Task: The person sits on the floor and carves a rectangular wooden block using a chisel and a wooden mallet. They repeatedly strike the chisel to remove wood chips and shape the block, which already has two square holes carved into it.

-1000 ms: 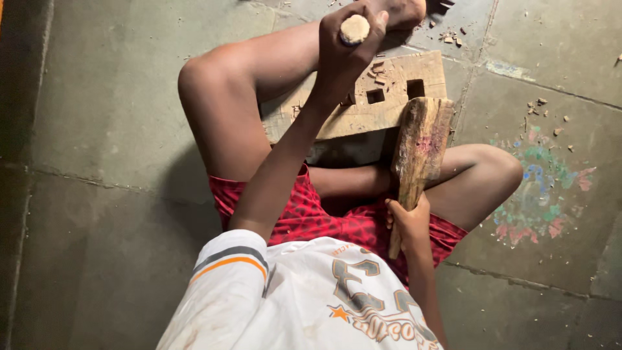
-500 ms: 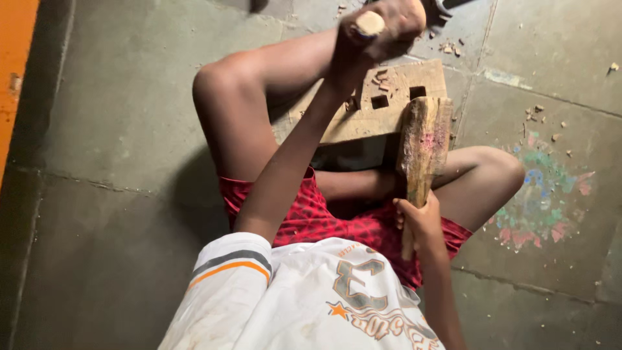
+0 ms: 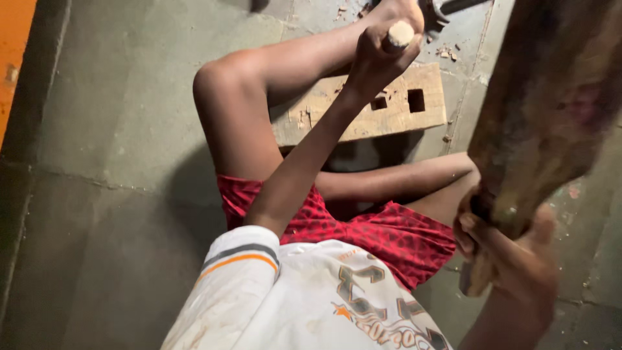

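Note:
I sit on a stone floor with a pale wooden block (image 3: 363,113) lying between my legs; it has two square holes cut in it. My left hand (image 3: 379,55) is closed around a chisel's round wooden handle (image 3: 400,34), held upright over the block near the holes. My right hand (image 3: 512,256) grips the handle of a big, worn wooden mallet (image 3: 551,110), which is raised high and close to the camera at the right, covering part of the floor. The chisel's blade is hidden by my hand.
Grey stone floor slabs (image 3: 103,129) surround me, with wood chips (image 3: 447,50) scattered beyond the block. An orange surface (image 3: 13,58) runs along the far left edge. My bent left knee (image 3: 214,84) rises beside the block.
The mallet has swung up from resting over the block to high near the camera. My left hand still holds the chisel on the block. The view shifted slightly.

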